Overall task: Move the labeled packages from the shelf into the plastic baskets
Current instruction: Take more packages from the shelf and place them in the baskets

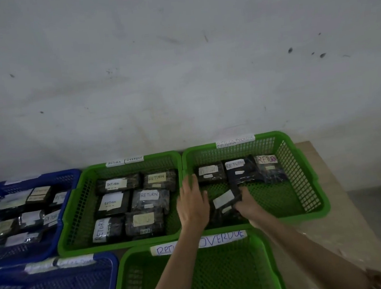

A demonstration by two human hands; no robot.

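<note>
Three packages [239, 168] already line the far wall of the right-hand green basket [307, 178], and I note a fourth, a dark package with a white label [224, 200], held low over the near left part of that basket's floor. My right hand [248, 202] has its fingers [239, 197] closed on the package's right edge; my left hand [192, 203] hovers spread and released over the rim shared with the middle green basket [73, 205], holding nothing. The frame is blurred at the package, so I cannot say for certain whether it rests on the mesh or is just clear of it. Chief risk, in my judgement: the package is tilted, and if let go from a one-edge hold it may land label-down or lean on the near wall. A second risk is the left wrist catching the shared rim and shifting either basket. The middle basket holds six packages [131, 198] and looks close to full, so a misdrop there would stack on others. Open room is good: the right basket's near and right floor is bare, and the near green basket [223, 278] below my forearms appears empty. The right basket sits near the worktop [324, 164] edge, so sideways pushes should be avoided.
</note>
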